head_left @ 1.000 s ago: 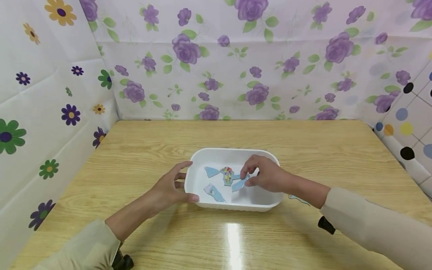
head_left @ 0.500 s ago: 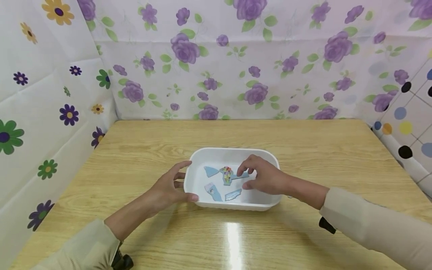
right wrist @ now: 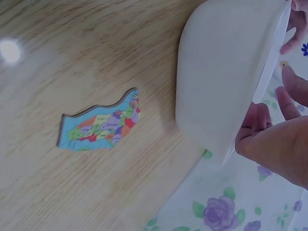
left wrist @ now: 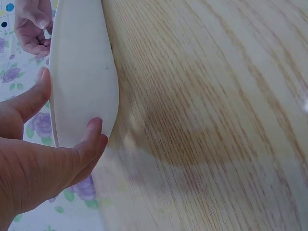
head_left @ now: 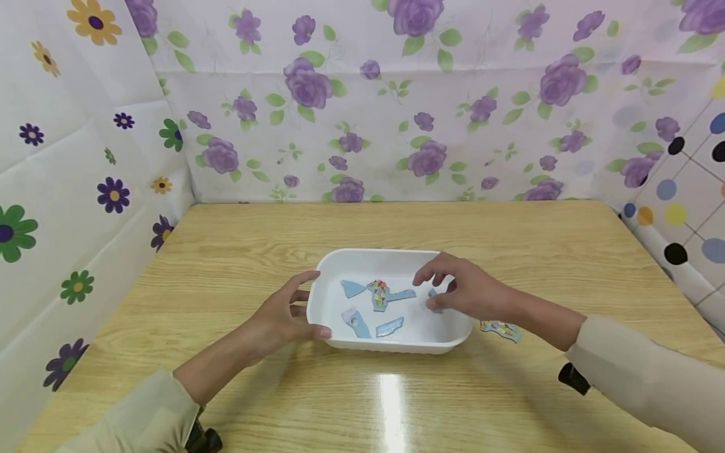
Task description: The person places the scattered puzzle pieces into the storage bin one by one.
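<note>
My left hand [head_left: 280, 311] grips the left end of a white plastic tub [head_left: 391, 345], thumb at the near rim and fingers against the end wall. Inside the tub lie several map puzzle pieces: a blue triangular piece [head_left: 352, 289], a multicoloured piece [head_left: 379, 296], a narrow blue strip [head_left: 402, 295], a pale blue piece [head_left: 389, 327] and another [head_left: 355, 322] near the front left. Over the tub's right side, my right hand [head_left: 467, 290] pinches a small light blue puzzle piece [head_left: 433, 293], which the fingers partly cover.
A colourful map puzzle piece [right wrist: 103, 125] lies on the wooden table [head_left: 255, 245], just right of the tub. Flowered cloth [head_left: 368, 113] hangs behind the table, and more patterned cloth lines the left and right sides.
My right hand let go of a pale blue piece, which now lies near the tub's front wall. It then moved right and now pinches another piece. The left hand stays put.
</note>
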A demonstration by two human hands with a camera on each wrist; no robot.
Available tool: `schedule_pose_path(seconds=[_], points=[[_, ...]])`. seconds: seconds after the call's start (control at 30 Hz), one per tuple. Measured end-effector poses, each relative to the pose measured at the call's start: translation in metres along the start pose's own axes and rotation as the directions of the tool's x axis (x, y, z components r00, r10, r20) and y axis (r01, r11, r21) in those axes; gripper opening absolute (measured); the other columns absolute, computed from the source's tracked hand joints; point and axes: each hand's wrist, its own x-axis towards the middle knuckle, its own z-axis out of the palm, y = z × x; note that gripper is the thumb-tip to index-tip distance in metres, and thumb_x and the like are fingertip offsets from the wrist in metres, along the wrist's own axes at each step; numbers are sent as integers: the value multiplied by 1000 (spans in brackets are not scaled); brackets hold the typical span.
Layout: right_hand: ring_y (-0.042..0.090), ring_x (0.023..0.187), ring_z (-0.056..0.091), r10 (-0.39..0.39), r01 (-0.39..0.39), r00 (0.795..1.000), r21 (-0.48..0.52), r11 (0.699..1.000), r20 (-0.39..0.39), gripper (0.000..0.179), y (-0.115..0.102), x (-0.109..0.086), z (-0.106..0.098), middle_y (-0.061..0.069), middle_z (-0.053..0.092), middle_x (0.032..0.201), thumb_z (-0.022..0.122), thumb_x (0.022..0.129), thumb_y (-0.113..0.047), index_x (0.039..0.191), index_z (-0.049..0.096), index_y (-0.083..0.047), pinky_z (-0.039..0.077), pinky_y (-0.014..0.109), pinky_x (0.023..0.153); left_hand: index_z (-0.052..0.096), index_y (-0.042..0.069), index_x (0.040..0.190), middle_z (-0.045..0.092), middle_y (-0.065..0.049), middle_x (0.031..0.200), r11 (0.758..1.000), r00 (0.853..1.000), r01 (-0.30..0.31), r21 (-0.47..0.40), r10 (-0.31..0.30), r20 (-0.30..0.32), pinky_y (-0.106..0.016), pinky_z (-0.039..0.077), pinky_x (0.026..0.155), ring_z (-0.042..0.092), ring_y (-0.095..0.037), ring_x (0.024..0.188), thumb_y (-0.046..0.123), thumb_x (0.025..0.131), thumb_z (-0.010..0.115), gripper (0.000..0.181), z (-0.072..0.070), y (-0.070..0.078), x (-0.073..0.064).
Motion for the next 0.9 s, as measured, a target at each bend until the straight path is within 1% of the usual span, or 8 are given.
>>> schedule_pose_path(seconds=[0.1, 0.27, 0.4, 0.5, 0.63, 0.73, 0.83, 0.9], points=[[30, 103, 49, -4, 4, 1000, 8, 1000, -25, 32, 4, -4, -5, 2, 58, 116, 73, 85, -8, 115, 65, -12, 48, 40, 83, 25, 18, 151, 45, -21, 137, 1000, 1000, 6, 5, -6, -3, -39, 55, 84, 52, -38, 122, 9, 68, 87, 104, 0, -1, 1], [25, 100, 50, -6, 6, 998, -3, 1000, -60, 35, 9, -13, -14, 0, 59, 114, 73, 85, -10, 118, 64, -16, 48, 36, 81, 24, 18, 151, 45, -22, 137, 1000, 1000, 3, 4, -3, 4, -39, 55, 85, 51, -39, 122, 9, 69, 87, 103, 0, -1, 1], [24, 99, 50, 20, -21, 996, -5, 1000, -87, 37, 13, -22, -21, 0, 59, 113, 73, 85, -12, 121, 63, -17, 48, 32, 76, 22, 17, 152, 44, -22, 137, 1000, 1000, -4, 6, 4, 11, -39, 55, 85, 50, -40, 123, 9, 70, 86, 104, 0, 0, 0], [26, 100, 50, 34, -35, 994, -7, 999, -101, 40, 16, -28, -26, 2, 59, 115, 73, 86, -14, 125, 62, -17, 48, 31, 75, 22, 17, 152, 43, -23, 138, 1000, 1000, -8, 5, 8, 15, -40, 55, 85, 50, -40, 123, 9, 70, 86, 105, 0, 0, 0], [26, 101, 51, 44, -47, 992, -25, 999, -119, 47, 18, -36, -36, 7, 57, 118, 72, 87, -17, 131, 57, -17, 48, 31, 76, 22, 18, 152, 43, -22, 138, 1000, 1000, -8, 3, 8, 17, -40, 55, 85, 51, -39, 121, 9, 70, 86, 105, 0, -1, 0], [25, 98, 53, 46, -54, 990, -56, 997, -132, 52, 22, -42, -45, 7, 57, 113, 72, 87, -16, 135, 52, -17, 50, 32, 76, 22, 18, 152, 43, -22, 138, 1000, 1000, -7, 3, 7, 17, -40, 55, 85, 52, -39, 121, 10, 70, 87, 104, 0, -2, 0], [21, 94, 57, 55, -66, 990, -85, 994, -131, 57, 32, -47, -56, 5, 57, 107, 72, 88, -15, 139, 47, -19, 52, 31, 77, 23, 18, 151, 43, -22, 138, 1000, 1000, -6, 0, 6, 17, -40, 55, 85, 51, -39, 121, 10, 69, 87, 104, 0, -2, 0], [18, 93, 58, 67, -78, 990, -87, 993, -123, 60, 41, -51, -64, 5, 58, 106, 71, 88, -15, 142, 44, -20, 53, 31, 77, 23, 18, 151, 44, -21, 138, 1000, 1000, -2, -2, 2, 17, -39, 55, 85, 52, -38, 121, 11, 69, 87, 104, 0, -2, 1]])
